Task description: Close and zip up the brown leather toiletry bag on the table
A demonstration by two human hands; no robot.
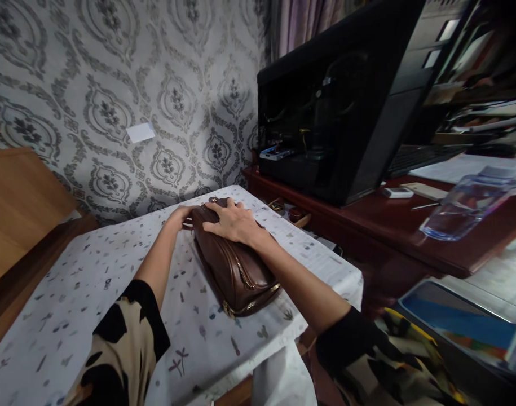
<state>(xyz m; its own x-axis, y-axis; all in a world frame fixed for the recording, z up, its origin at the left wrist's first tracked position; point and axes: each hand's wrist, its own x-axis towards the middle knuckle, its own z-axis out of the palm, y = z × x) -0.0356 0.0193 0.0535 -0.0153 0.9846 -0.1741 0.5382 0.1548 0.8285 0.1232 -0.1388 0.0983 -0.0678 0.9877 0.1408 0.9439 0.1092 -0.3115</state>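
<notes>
1. Around nine o'clock from the brown bag (215, 259), a wooden panel (25, 208); between, a broad stretch of patterned tablecloth (84, 282), apparently the best open room for turning or sliding.
2. At eleven o'clock, left hand (180, 216) at the bag's far-left end, with mostly hidden fingertips. Pinching or merely resting: cannot tell. Probably best used as a brace against slipping.
3. At the clock's centre, the bag itself, lying on the tablecloth, lengthwise from eleven to five, with brass-coloured zips (243, 273) around the near end, toward five.
4. On the bag's top, toward twelve, right hand (232, 220), palm down, with spread fingers and thumb reaching toward nine. Likely wise: press lightly and evenly, without denting the soft-looking sides; for any lifting, support from beneath too.
5. From two to four o'clock, the tablecloth's right edge, much nearer than the left. Little spare room; better to shift toward nine.
6. Farther out, at one to two o'clock, black computer case (338, 141) on a dark-red desk (393, 223); toward three, clear bottle (464, 206) near the desk's edge. Mind the right elbow.
</notes>
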